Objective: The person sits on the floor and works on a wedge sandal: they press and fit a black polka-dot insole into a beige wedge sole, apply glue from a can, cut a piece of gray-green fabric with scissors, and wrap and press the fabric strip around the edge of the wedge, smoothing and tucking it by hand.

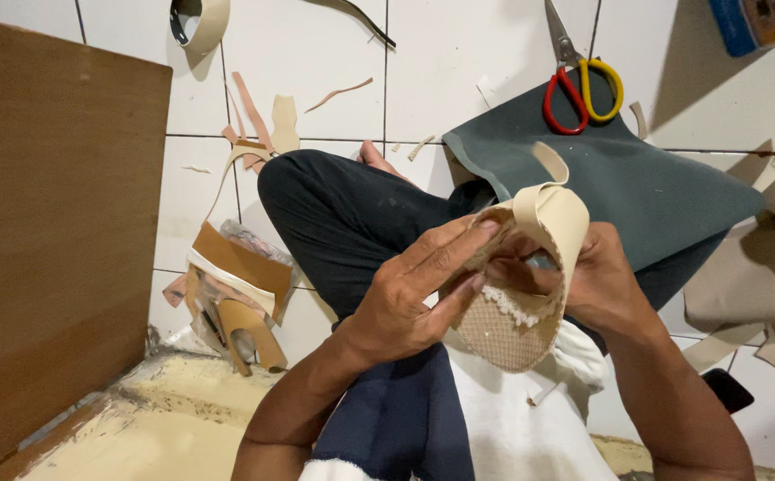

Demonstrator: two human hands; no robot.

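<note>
Sandal sole [508,334] with its cream strap [555,223] sat pinched between your left hand [410,298] and right hand [606,285], mid-fitting; pressing the strap down evenly seemed next.

I see my left hand [405,298] and right hand [601,281] together gripping a woven tan shoe sole [508,334] with a cream strap [552,218] looped over its top, held above my crossed legs in dark trousers [343,223]. Red and yellow scissors [579,85] lie on a grey-green sheet of material [646,191] on the white tiled floor [316,53]. A brown wooden board [49,240] stands at left, with brown leather offcuts [236,298] just beside it
</note>
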